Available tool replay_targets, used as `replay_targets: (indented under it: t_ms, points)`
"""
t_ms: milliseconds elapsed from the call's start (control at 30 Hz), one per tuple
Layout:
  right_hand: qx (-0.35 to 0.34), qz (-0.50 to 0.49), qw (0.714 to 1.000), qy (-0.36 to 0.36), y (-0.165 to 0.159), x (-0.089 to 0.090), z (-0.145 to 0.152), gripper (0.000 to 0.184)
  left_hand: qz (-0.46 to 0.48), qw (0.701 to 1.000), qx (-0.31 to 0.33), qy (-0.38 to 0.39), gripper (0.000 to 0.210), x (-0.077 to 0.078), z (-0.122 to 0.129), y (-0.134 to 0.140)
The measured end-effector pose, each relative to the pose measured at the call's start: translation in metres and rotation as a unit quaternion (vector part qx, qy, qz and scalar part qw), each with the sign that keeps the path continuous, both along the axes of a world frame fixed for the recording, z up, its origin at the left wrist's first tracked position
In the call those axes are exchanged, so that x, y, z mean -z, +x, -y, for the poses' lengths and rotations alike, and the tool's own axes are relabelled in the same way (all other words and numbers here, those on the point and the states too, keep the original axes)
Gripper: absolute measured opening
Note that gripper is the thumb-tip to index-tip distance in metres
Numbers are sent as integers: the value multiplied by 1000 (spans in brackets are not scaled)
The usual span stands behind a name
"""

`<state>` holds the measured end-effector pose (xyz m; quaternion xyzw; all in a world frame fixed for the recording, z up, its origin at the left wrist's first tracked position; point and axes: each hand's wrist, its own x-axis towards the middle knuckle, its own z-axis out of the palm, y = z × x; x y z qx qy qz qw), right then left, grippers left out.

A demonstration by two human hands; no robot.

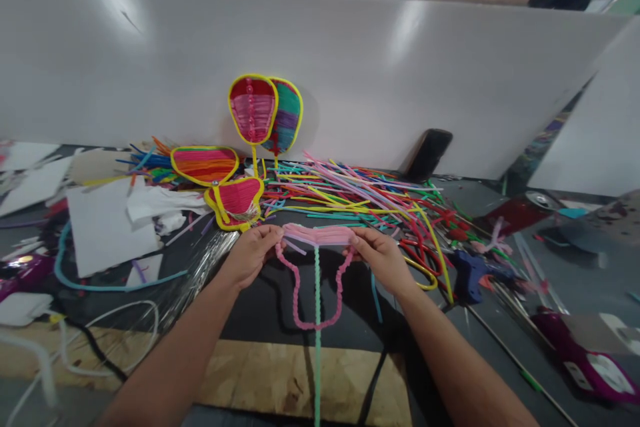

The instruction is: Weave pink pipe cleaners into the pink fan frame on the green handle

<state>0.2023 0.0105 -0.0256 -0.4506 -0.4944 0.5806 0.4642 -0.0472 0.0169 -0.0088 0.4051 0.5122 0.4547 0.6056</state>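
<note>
Between my hands is a fan-shaped pipe-cleaner frame (342, 287), its outline twisted in pink and its bottom toward me. Rows of pink and lilac pipe cleaners (320, 235) fill its far end. A twisted mint-green stem (317, 320) runs down the middle and on past the lower edge of the picture. My left hand (256, 255) pinches the left upper corner, where a loose lilac end sticks out. At the right upper corner, my right hand (381, 257) is closed in a pinch too. The frame's inside below the rows shows the dark tabletop.
Finished yellow-rimmed fans (253, 110) lean on the white partition (350, 67); others lie by my left hand. Loose pipe cleaners (340, 190) are heaped behind the frame. A blue glue gun (470, 277), a red can (523, 210) and a phone (429, 155) are on the right; white paper (110, 227) lies left.
</note>
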Motion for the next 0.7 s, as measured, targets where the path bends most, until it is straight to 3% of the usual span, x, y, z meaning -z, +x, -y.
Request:
replay_targets:
  t_ms: [267, 400, 467, 567, 633, 700]
  points:
    - [46, 26, 997, 58, 0, -1, 0, 41, 19, 1000, 16, -11, 31, 3, 2, 2]
    - [35, 171, 978, 117, 9, 2, -3, 36, 32, 999, 21, -17, 29, 4, 5, 7]
    - [65, 282, 936, 199, 10, -1, -1, 32, 35, 999, 22, -24, 30, 5, 9, 12]
    - [108, 384, 836, 377, 1, -10, 10, 17, 31, 999, 36, -24, 30, 8, 15, 23]
    - [88, 414, 780, 461, -12, -14, 22, 8, 30, 998, 55, -18, 29, 11, 19, 30]
    - [63, 454, 736, 498, -25, -13, 31, 9, 37, 997, 69, -11, 29, 12, 23, 34]
